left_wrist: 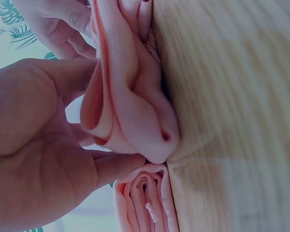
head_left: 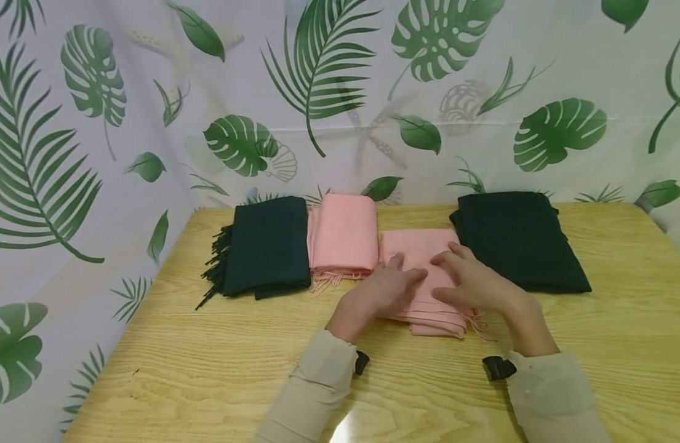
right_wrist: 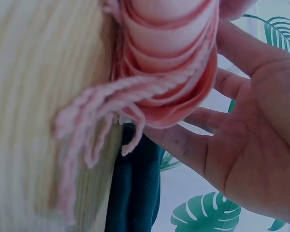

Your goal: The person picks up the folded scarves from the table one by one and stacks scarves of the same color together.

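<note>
A folded pink scarf [head_left: 420, 243] lies on the table between my two hands, its front edge in loose, uneven layers. My left hand [head_left: 380, 290] rests on its left side with fingers spread. In the left wrist view, the thumb [left_wrist: 70, 75] touches the upper fold and a fingertip reaches the scarf's far side edge. From the right, my right hand [head_left: 475, 284] touches the scarf with slightly bent, spread fingers. The right wrist view shows stacked rounded folds and twisted fringe [right_wrist: 94, 101] hanging onto the wood, with the fingers [right_wrist: 183, 145] along the scarf's side.
A second folded pink scarf [head_left: 348, 234] sits close at the left, fringe toward me. Beyond it lies a folded dark green scarf [head_left: 270, 246] with fringe at its left. Another dark green folded cloth [head_left: 517, 240] is at the right. A leaf-print curtain [head_left: 340, 92] backs the wooden table [head_left: 207, 369].
</note>
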The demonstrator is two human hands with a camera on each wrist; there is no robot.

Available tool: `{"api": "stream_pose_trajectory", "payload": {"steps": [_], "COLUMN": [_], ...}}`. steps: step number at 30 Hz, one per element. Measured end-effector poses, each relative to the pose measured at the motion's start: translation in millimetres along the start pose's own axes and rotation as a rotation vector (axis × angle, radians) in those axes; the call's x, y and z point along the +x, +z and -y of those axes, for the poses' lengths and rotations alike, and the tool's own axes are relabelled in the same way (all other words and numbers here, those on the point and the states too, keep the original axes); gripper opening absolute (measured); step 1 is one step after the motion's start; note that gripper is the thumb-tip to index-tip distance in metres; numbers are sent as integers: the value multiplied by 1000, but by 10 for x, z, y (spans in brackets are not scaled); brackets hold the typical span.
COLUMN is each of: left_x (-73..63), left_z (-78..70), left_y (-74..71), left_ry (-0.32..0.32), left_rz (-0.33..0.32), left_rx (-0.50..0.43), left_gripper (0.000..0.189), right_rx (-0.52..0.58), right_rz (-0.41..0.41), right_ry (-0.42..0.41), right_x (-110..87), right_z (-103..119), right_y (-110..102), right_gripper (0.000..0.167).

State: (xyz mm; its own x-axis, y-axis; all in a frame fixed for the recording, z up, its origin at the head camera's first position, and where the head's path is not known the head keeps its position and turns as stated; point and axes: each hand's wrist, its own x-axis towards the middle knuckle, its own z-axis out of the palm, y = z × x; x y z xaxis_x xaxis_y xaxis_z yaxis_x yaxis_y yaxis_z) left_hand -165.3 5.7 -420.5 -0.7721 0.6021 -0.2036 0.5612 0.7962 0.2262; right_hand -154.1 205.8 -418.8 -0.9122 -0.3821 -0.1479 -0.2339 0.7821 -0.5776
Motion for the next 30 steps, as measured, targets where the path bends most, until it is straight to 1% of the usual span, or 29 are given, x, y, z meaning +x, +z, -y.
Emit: {"api": "stream_pose_trajectory", "payload": {"steps": [6, 10, 13, 23, 30], "left_x": [2, -1, 5, 23, 5], "left_z": [18, 38, 48, 77, 83], "left_y": [1, -16, -21, -22, -34], "left_ry": [19, 51, 64, 70, 68], "left_rz": [1, 2, 5, 17, 20], "left_rx": [-1, 16, 14, -34, -50], "left_gripper": [43, 44, 44, 43, 41], "right_rx": [-1, -2, -6, 2, -1], "right_rz": [18, 29, 35, 51, 34], "right_ry": [23, 41, 50, 73, 77], "right_x": [-2, -4, -10, -25, -24], "right_z": [8, 23, 29, 46, 41], "right_y": [8, 10, 3, -22, -12], "right_gripper": [55, 55, 54, 56, 55]}}
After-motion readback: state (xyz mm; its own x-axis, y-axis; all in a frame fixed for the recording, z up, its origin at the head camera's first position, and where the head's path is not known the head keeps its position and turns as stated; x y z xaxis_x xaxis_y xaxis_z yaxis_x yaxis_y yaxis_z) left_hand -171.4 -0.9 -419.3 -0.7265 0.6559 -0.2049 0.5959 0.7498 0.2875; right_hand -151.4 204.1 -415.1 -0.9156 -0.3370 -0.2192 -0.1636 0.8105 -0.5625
